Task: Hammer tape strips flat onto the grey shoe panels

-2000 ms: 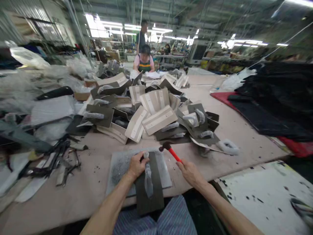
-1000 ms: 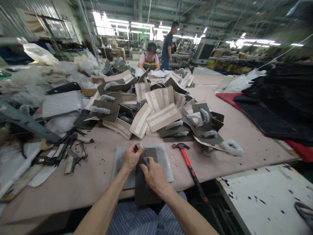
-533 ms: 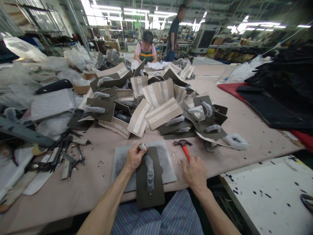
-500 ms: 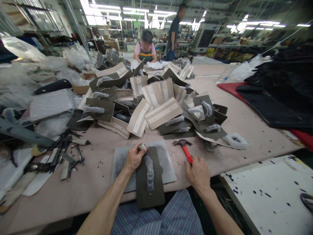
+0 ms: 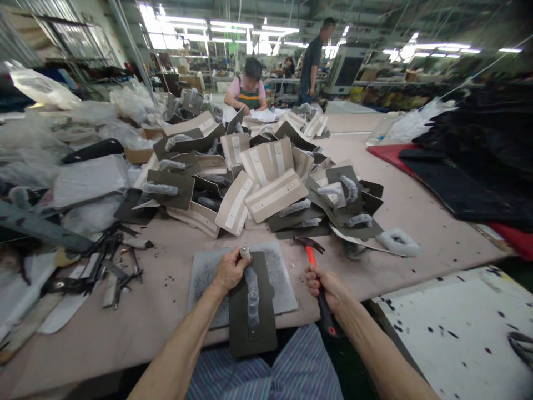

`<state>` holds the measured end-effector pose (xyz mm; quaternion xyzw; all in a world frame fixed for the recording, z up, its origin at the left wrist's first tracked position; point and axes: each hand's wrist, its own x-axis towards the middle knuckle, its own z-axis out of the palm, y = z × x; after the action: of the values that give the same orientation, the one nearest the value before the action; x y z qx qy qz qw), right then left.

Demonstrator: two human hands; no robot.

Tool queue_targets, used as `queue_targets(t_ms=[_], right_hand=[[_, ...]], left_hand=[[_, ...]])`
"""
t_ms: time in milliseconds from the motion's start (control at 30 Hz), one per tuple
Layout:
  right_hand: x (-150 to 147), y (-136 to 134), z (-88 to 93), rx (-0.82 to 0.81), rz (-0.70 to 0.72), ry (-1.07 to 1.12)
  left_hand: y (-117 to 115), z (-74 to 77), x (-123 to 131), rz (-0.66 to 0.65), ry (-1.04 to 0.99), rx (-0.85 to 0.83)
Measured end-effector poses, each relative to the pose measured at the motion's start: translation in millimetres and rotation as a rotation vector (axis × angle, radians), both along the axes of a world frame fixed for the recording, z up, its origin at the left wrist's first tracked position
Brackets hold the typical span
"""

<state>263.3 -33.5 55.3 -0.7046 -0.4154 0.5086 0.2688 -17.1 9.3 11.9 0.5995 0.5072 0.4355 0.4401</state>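
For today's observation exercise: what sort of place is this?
Probably a factory workshop: a heap of cut panels with wrapped handles on a long worktable, a hammer in the right hand, another worker seated beyond.

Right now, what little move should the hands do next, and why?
Probably lift the hammer over to the small peg. The right hand has its grip on the hammer, whose head sits off to the peg's right, while the left hand pinches the peg upright at the top edge of the dark panel on the grey plate.
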Motion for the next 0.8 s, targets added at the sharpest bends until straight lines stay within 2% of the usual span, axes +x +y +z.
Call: queue_targets(t_ms=[67, 133, 167, 233, 300, 367, 433, 500, 533, 567, 600, 667, 733, 800], right_hand=[[-17, -5, 13.1, 0.098, -0.026, 0.024], [-31, -13, 25.4, 0.307, 0.009, -0.089], [-37, -16, 31.6, 0.418, 0.070, -0.205], [-44, -19, 45.9, 0.545, 0.289, -0.491], [-47, -17, 65.6, 0.538, 0.524, -0.717], [-48, -12, 91.0, 0.555, 0.634, -0.814], [-48, -8, 115.8, 0.702, 0.526, -0.796], [-50, -8, 129.3, 0.895, 0.249, -0.691], [-52, -10, 129.4, 0.966, 0.115, -0.639], [-54, -13, 124.7, 1.002, 0.049, -0.605], [-56, -16, 116.3, 0.996, 0.067, -0.604], [-58, -22, 93.3, 0.854, 0.296, -0.688], [-55, -24, 71.8, 0.625, 0.553, -0.805], [-45, -23, 56.3, 0.455, 0.632, -0.875]], left_hand=[[-1, 3.4, 1, -0.028, 0.074, 0.037], [-3, 5.5, 2, -0.037, 0.127, 0.076], [-4, 5.9, 2, -0.036, 0.143, 0.094], [-6, 5.7, 3, -0.028, 0.169, 0.115], [-8, 4.9, 2, -0.024, 0.195, 0.121], [-8, 4.3, 2, -0.024, 0.203, 0.128], [-9, 4.3, 2, -0.027, 0.193, 0.145], [-9, 4.5, 2, -0.019, 0.183, 0.156], [-10, 4.5, 2, -0.012, 0.182, 0.157], [-10, 4.3, 2, -0.007, 0.183, 0.156], [-10, 3.9, 2, -0.005, 0.184, 0.154], [-9, 2.8, 2, -0.013, 0.180, 0.144], [-9, 2.0, 2, -0.030, 0.170, 0.132], [-9, 2.3, 2, -0.032, 0.163, 0.124]])
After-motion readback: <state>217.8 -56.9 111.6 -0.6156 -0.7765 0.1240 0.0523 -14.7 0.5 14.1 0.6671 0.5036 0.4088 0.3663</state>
